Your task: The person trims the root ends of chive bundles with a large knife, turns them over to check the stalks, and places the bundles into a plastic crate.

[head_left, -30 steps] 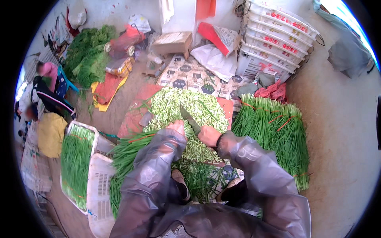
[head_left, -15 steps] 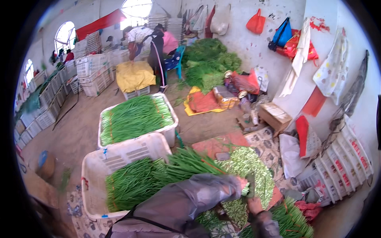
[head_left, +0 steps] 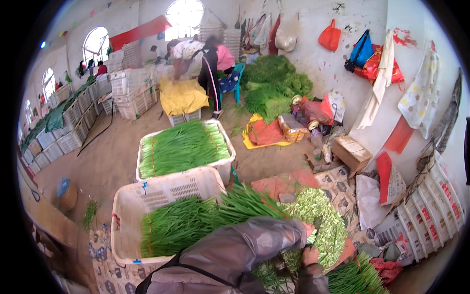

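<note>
Bundle of green stalks (head_left: 250, 203) is being clasped by the fingers of the left hand (head_left: 308, 229), its length being extended leftward from them; knife (head_left: 317, 224) is being gripped by the clenched right hand (head_left: 310, 256), chopped pieces (head_left: 323, 208) being noted just beyond the fingers

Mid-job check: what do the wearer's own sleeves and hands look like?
The left sleeve is loose, shiny and greyish-brown, like thin translucent plastic, with wrinkles and a black strap near its upper end. The right sleeve looks similarly greyish-brown, though little of it shows. The left hand and right hand are bare, without gloves.
</note>
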Demonstrator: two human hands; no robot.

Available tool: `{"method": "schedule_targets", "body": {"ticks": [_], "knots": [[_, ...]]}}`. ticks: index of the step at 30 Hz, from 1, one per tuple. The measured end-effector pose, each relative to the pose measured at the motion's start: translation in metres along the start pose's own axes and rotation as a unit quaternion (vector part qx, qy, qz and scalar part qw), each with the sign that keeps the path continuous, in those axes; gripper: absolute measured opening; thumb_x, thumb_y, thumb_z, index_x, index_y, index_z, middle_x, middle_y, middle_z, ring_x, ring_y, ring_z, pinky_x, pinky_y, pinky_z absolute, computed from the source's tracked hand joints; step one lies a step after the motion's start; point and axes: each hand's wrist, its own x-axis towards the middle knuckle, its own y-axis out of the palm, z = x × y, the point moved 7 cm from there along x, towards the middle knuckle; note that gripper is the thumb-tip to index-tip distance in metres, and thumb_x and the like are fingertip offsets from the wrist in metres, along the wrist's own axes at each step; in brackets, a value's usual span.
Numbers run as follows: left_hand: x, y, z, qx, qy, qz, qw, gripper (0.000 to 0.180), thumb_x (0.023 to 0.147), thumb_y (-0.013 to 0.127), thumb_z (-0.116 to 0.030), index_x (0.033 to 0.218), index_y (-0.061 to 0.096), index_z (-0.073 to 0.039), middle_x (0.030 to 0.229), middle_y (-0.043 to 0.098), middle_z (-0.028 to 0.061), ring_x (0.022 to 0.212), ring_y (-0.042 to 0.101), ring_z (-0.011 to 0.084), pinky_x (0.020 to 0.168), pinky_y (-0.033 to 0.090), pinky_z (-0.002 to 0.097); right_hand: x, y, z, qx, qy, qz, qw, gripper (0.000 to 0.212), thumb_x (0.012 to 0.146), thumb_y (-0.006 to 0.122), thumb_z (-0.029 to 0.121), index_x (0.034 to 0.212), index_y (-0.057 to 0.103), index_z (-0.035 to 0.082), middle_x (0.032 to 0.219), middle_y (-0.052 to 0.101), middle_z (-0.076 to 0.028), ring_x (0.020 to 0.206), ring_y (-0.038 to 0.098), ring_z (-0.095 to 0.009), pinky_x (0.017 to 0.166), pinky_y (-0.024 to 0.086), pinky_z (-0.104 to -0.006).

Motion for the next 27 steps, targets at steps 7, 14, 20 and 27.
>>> {"method": "schedule_targets", "body": {"ticks": [7, 14, 20, 27], "knots": [[-0.006, -0.002, 0.013, 0.001, -0.028, -0.019, 0.999, 0.031, 0.089, 0.047, -0.021, 0.116, 0.055, -0.009, 0.118, 0.061, 0.0137, 0.104, 0.062, 0.0387, 0.092, 0.051, 0.0449, -0.015, -0.015, 0.037, 0.002, 0.050, -0.033, 0.998, 0.025, 0.084, 0.051, 0.014, 0.075, 0.055, -0.009, 0.074, 0.057, -0.036, 0.074, 0.058, -0.054, 0.066, 0.046, -0.0566], [-0.023, -0.055, -0.019, -0.151, -0.029, 0.019, 0.988, 0.032, 0.078, 0.066, -0.028, 0.105, 0.064, -0.010, 0.098, 0.068, 0.0174, 0.095, 0.066, 0.0377, 0.084, 0.053, 0.0452, -0.035, -0.020, -0.003, 0.026, 0.102, 0.030, 0.994, 0.024, 0.090, 0.053, 0.020, 0.083, 0.058, -0.003, 0.077, 0.058, -0.030, 0.073, 0.059, -0.045, 0.062, 0.046, -0.0530], [-0.035, -0.070, -0.002, -0.001, -0.002, 0.140, 0.990, 0.090, 0.060, 0.087, -0.031, 0.133, 0.042, -0.001, 0.133, 0.049, 0.0229, 0.121, 0.051, 0.0386, 0.101, 0.045, 0.0428, -0.006, -0.015, 0.045, 0.022, 0.153, 0.007, 0.988, 0.025, 0.088, 0.055, 0.019, 0.080, 0.058, -0.005, 0.077, 0.063, -0.032, 0.076, 0.064, -0.049, 0.068, 0.051, -0.0562], [-0.055, -0.120, -0.011, 0.000, 0.118, 0.035, 0.992, 0.117, 0.051, 0.092, -0.038, 0.142, 0.031, 0.003, 0.136, 0.048, 0.0238, 0.128, 0.045, 0.0394, 0.111, 0.033, 0.0423, -0.013, -0.016, 0.002, -0.017, 0.099, 0.019, 0.995, 0.027, 0.086, 0.053, 0.017, 0.084, 0.060, -0.009, 0.075, 0.061, -0.036, 0.075, 0.063, -0.050, 0.071, 0.053, -0.0538]]}}
